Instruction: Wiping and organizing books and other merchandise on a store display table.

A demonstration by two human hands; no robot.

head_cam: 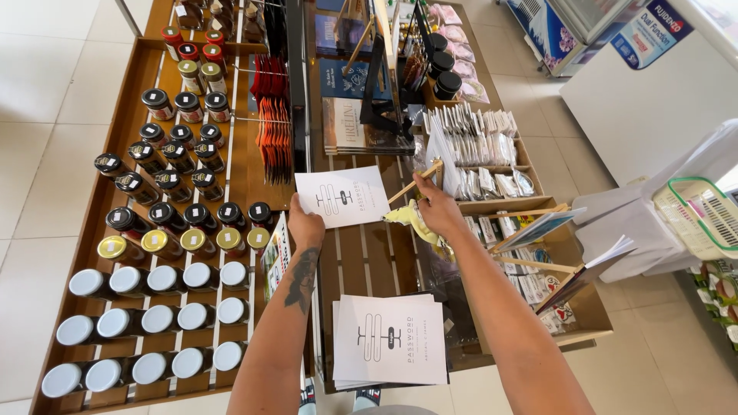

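Note:
My left hand (pixel 306 227) holds a thin white booklet (pixel 343 197) by its near left corner, flat above the slatted wooden display table (pixel 370 261). My right hand (pixel 436 209) grips a small wooden easel stand (pixel 416 181) by one of its legs, with a yellow cloth (pixel 410 218) hanging under the palm. A stack of the same white booklets (pixel 389 340) lies near the table's front edge, between my forearms.
Rows of lidded jars (pixel 165 230) fill the shelf to the left. Red sachets (pixel 274 123) hang behind them. Books (pixel 347 127) and packets in wooden trays (pixel 484 150) sit at the back and right. A white counter with a green-rimmed basket (pixel 703 215) stands far right.

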